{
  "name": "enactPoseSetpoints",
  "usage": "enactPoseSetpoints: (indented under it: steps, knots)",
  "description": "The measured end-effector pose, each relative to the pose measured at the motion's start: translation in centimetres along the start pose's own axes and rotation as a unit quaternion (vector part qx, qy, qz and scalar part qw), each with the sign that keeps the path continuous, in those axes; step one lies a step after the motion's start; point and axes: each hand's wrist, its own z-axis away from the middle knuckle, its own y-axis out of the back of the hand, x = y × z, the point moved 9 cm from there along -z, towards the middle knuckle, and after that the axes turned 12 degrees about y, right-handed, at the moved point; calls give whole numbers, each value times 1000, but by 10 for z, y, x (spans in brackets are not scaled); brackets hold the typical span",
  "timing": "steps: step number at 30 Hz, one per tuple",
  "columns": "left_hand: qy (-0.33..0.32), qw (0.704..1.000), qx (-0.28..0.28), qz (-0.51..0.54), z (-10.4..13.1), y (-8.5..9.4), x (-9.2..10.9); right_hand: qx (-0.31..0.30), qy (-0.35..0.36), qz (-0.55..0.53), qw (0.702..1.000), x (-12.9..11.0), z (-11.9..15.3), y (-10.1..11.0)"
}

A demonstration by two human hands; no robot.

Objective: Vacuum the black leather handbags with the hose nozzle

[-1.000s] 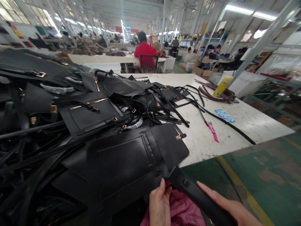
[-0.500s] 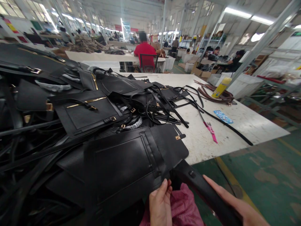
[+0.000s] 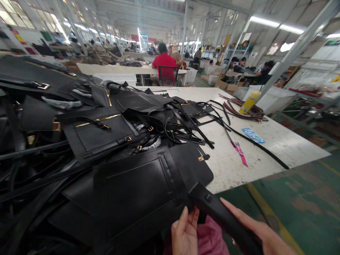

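A black leather bag (image 3: 138,191) lies at the near edge of the table, its flap with a small gold clasp spread out to the right. My left hand (image 3: 185,230) pinches the bag's lower right edge between thumb and fingers. In my right hand (image 3: 249,223) is a long black hand-held tool (image 3: 221,209) with a small switch on top; its exact kind does not show. The tool's wide front end is at the bag's edge, just above my left fingertips. Whether it touches the leather I cannot tell.
Many black bags (image 3: 98,131) with straps and gold buckles are heaped on the left. Pink thread snips (image 3: 240,154), a blue card (image 3: 253,135), brown straps (image 3: 233,106) and a yellow bottle (image 3: 249,102) lie on the white table (image 3: 289,141). A person in red (image 3: 164,65) sits beyond.
The tool in my right hand has moved left, closer to the bag's edge and my left fingers. My left hand has shifted slightly right and still pinches the bag.
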Motion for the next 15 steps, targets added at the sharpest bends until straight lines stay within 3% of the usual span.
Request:
enactPoseSetpoints:
  steps: [4, 8, 11, 15]
  knots:
    - [30, 996, 70, 40, -6, 4, 0, -34, -9, -72, 997, -6, -16, -3]
    - [16, 992, 118, 36, -14, 17, 2, -44, -37, -50, 997, -5, -28, -5]
    - [15, 990, 134, 33, -18, 26, 1, -37, -81, -23, 996, -4, -39, -5]
    - [18, 992, 114, 43, -22, 31, 1, -53, -66, -18, 996, -19, -70, -8]
